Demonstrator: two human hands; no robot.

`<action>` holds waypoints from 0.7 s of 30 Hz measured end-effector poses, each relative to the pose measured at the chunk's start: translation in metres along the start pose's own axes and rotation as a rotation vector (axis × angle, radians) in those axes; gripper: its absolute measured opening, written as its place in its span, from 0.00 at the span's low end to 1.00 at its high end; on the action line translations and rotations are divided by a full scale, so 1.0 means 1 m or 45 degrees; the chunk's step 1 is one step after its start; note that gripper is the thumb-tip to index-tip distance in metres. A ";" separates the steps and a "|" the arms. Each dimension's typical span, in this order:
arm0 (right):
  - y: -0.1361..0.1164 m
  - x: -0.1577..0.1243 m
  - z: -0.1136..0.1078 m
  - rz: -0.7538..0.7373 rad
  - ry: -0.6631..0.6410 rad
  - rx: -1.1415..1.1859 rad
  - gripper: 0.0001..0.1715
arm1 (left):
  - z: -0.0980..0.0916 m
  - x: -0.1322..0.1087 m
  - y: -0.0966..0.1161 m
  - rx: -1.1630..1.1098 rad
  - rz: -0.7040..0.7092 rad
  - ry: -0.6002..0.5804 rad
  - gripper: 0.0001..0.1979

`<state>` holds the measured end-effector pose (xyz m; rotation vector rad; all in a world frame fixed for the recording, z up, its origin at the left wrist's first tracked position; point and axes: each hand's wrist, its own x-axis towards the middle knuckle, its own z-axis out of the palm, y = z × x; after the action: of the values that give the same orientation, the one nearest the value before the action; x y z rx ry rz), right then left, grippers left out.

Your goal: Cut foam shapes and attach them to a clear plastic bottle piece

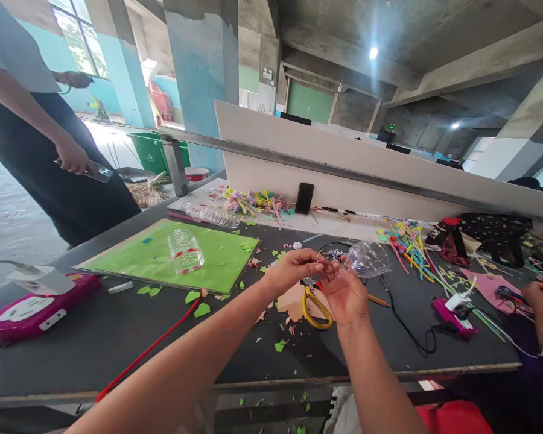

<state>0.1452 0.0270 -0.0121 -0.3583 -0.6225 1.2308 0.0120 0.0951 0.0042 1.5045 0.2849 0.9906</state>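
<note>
In the head view, my right hand [347,295] is closed around the near end of a clear plastic bottle piece [370,259], which lies on its side and points right. My left hand [294,266] meets it fingertip to fingertip, with thumb and forefinger pinched. A thin curved edge or strand shows at that pinch; I cannot make out what it is. Below my hands lie yellow-handled scissors [314,310], partly hidden by my right hand, on a peach paper piece [292,301]. An orange pencil-like stick [378,300] lies right of my right wrist.
A ribbed clear bottle section [184,252] stands on a green sheet [131,256]. Green paper scraps [202,310], a red cord [154,346] and magenta power strips [36,307] lie around. Behind are colourful stick bundles [257,204] and a phone [304,198]. People are at left and right.
</note>
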 end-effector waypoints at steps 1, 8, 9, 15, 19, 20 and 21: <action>-0.005 0.000 -0.004 0.030 -0.011 0.029 0.14 | -0.003 0.000 0.003 0.073 0.008 -0.053 0.13; -0.019 0.001 -0.018 0.250 0.002 0.024 0.14 | -0.015 0.003 0.005 0.308 0.096 -0.135 0.13; -0.019 0.001 -0.018 0.267 -0.005 0.016 0.15 | -0.016 0.003 0.004 0.265 0.053 -0.128 0.15; -0.020 0.003 -0.024 0.384 -0.081 -0.114 0.17 | -0.023 0.003 0.006 0.289 0.000 -0.127 0.14; -0.026 0.001 -0.021 0.417 -0.158 -0.267 0.18 | -0.027 0.003 0.013 0.287 0.023 -0.135 0.12; -0.028 0.000 -0.019 0.387 -0.168 -0.275 0.18 | -0.028 0.003 0.014 0.268 0.027 -0.133 0.12; -0.029 -0.002 -0.017 0.350 -0.170 -0.270 0.18 | -0.028 0.002 0.015 0.269 0.032 -0.132 0.13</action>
<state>0.1780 0.0177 -0.0094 -0.5560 -0.8425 1.4635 -0.0120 0.1125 0.0154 1.7495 0.3045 0.9212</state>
